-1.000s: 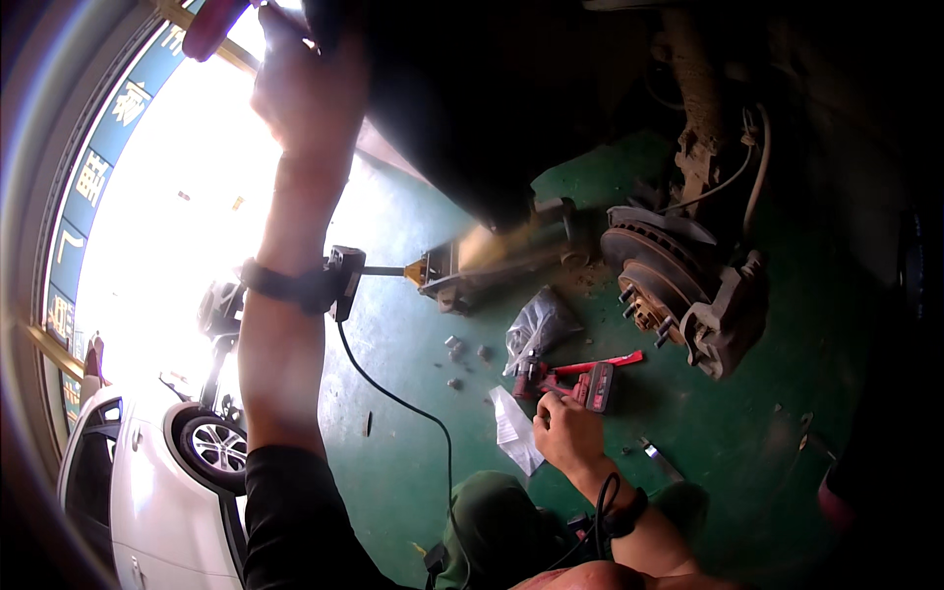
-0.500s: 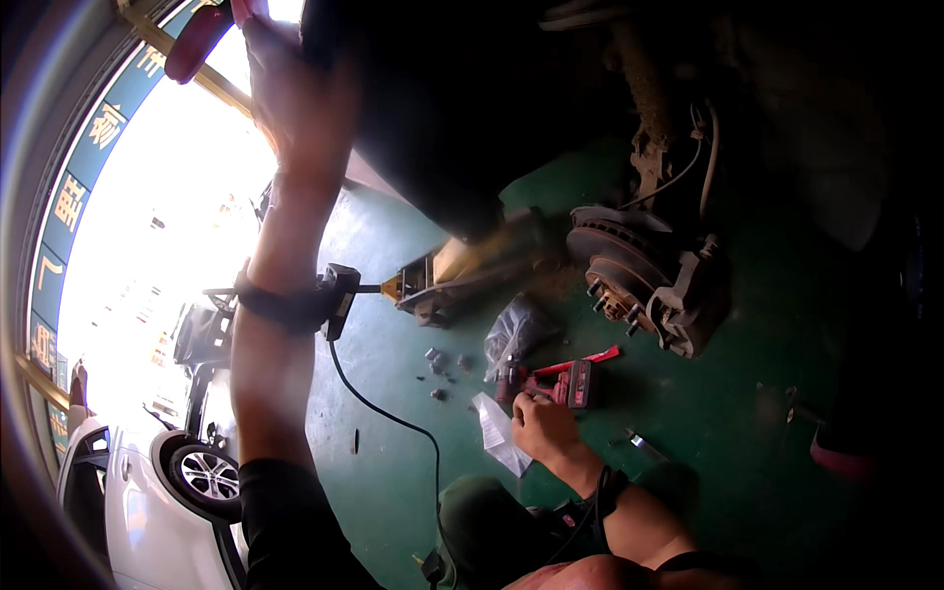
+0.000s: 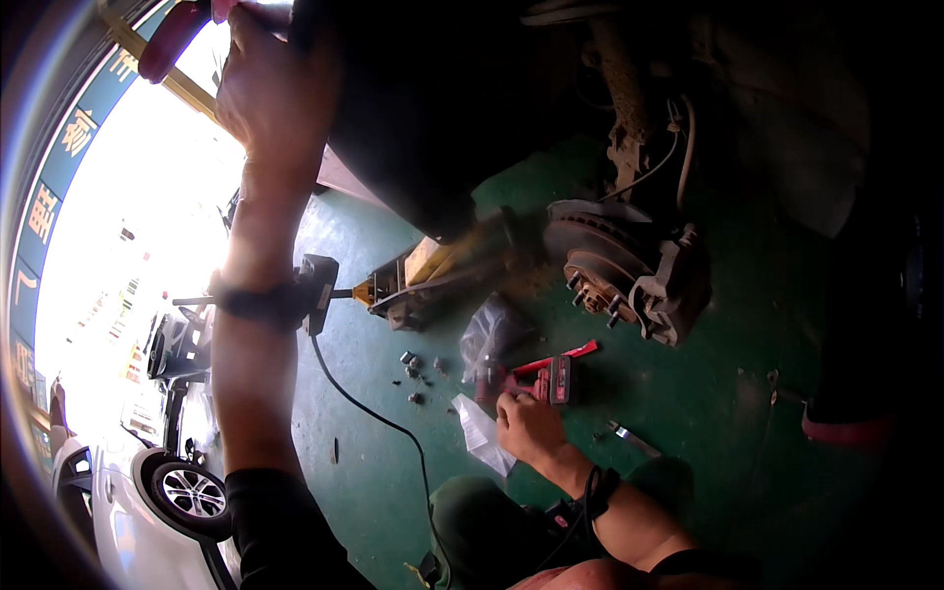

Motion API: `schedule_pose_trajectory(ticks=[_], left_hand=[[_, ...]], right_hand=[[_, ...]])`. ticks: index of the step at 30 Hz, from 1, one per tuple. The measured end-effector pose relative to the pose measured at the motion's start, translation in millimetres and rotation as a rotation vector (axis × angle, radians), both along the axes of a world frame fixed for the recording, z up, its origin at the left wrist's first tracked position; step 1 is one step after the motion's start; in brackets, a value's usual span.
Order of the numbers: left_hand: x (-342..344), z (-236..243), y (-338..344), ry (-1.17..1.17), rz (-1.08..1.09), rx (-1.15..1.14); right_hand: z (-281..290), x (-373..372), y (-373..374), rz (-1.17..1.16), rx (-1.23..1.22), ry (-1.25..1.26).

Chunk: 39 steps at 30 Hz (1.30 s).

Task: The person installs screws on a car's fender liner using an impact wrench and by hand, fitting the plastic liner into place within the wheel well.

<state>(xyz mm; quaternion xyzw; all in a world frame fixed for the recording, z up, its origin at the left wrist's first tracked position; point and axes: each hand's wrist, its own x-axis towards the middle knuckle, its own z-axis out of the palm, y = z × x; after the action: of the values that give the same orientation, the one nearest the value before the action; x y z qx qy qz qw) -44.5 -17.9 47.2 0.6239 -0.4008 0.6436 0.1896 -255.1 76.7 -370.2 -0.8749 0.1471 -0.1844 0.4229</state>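
Observation:
My left hand [image 3: 275,93] is raised at the upper left, its fingers bent at the picture's edge beside a rounded red object [image 3: 175,41]; what they hold is unclear. Lower down, my right hand [image 3: 531,433] has curled fingers close over a red cordless power tool [image 3: 529,382] on the green floor. Whether it grips the tool cannot be seen. A white paper sheet [image 3: 480,433] and a clear plastic bag [image 3: 492,334] lie beside the tool. At the right, a rusty brake disc [image 3: 595,246] with studs and a caliper [image 3: 678,290] hangs below a strut [image 3: 621,108].
A yellow floor jack [image 3: 423,265] stands under the dark bodywork. Several wheel nuts [image 3: 411,366] are scattered on the floor. A thin metal tool [image 3: 634,440] lies right of my right hand. A black cable [image 3: 383,421] runs from my left wrist device. Outside stands a white car [image 3: 143,511].
The whole view has shifted slightly, so most things appear further left. My left arm stays raised, and my right hand remains close by the red tool.

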Motion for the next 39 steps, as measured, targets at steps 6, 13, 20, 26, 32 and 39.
schedule_pose_trajectory(ticks=[6, 13, 20, 26, 32, 39], left_hand=[[6, 11, -29, -0.245, -0.389, -0.241], [3, -12, 17, 0.031, -0.037, -0.034], [-40, -124, 35, 0.339, -0.176, 0.051], [-85, -230, 77, 0.722, -0.291, 0.151], [-137, -311, 122, 1.100, -0.299, 0.245], [-195, -359, 179, 1.400, -0.197, 0.272]], right_hand=[[-2, 11, 9, 0.008, 0.021, -0.015], [16, 6, 9, 0.206, 0.174, 0.004], [9, -13, -9, 0.137, 0.139, 0.174], [19, -16, -8, 0.134, 0.141, 0.241], [27, -14, -6, 0.124, 0.151, 0.197], [26, -12, -4, 0.175, 0.104, 0.174]])
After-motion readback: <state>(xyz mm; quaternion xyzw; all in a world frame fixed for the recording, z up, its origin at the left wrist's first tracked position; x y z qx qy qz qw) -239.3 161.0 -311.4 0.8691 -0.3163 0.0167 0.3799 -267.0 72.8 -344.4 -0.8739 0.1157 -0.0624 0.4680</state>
